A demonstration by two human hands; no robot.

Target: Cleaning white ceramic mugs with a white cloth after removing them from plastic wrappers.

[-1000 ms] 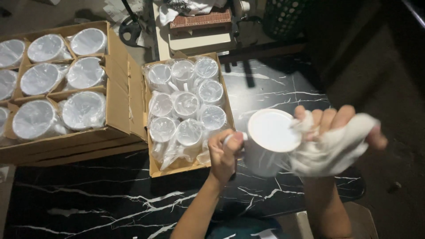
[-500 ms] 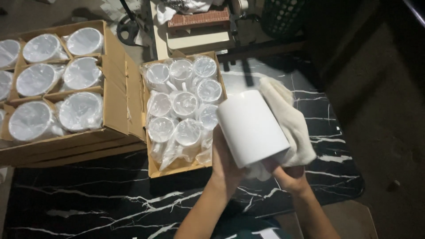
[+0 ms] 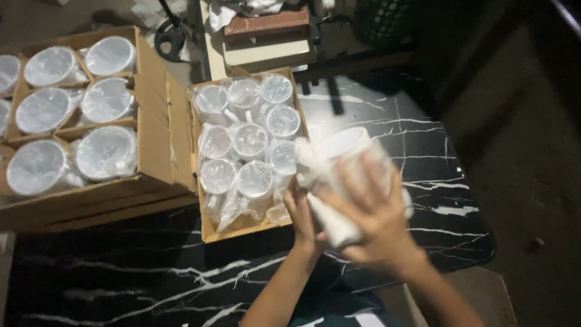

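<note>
Fingers of the right hand (image 3: pixel 372 212) spread over a white cloth (image 3: pixel 330 218), seemingly wiping the white mug (image 3: pixel 345 145) the left hand (image 3: pixel 302 215) grips steady above the table's (image 3: pixel 423 121) near edge, beside a box of wrapped mugs (image 3: pixel 245 151).

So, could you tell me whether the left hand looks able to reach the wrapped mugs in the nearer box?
Probably yes: the left hand sits right beside the box, whose top is open, though it is busy holding the white mug.

Right hand (image 3: pixel 372 215) blurring with motion, its fingers (image 3: pixel 357 181) and a white cloth (image 3: pixel 321 181) hiding most of the white mug (image 3: pixel 345 144), leftmost wrapped mugs (image 3: pixel 7 72) being cut off by the edge
</note>
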